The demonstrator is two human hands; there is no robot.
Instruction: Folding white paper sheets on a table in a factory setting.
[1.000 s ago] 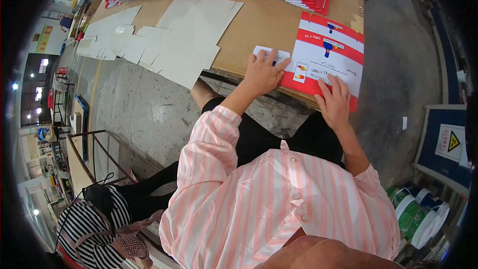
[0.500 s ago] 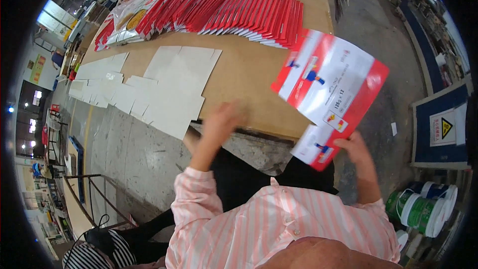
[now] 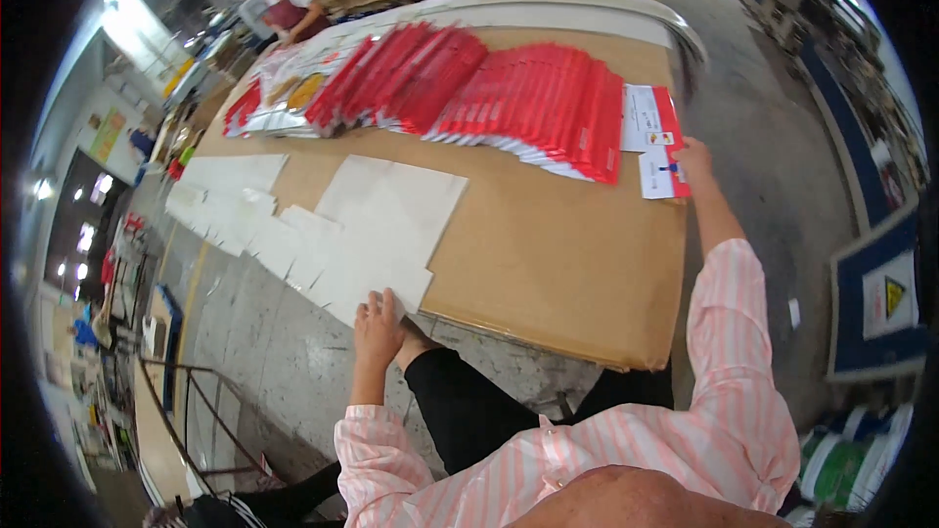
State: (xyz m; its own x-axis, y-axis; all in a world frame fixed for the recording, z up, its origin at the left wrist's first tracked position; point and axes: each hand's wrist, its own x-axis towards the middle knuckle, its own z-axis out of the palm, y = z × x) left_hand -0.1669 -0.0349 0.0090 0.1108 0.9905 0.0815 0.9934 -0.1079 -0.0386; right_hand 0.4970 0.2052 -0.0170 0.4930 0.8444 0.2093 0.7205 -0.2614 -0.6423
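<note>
- The person's right hand is out at the far right edge of the counter, fingers closed on the red margin of a printed card.
- That card is just beside the right end of the red stack; I can't tell from here whether it touches the counter.
- The left hand is low on the near side, fingertips laid on the white cards; its thumb is hidden from me, so I can't say whether it pinches one.
- The white cards overlap along the counter's left part, some poking past its near edge.
- The red stack fans across the counter behind them, with a clear bag by its left end.
- Beyond that bag, a co-worker in a dark red apron leans in.
</note>
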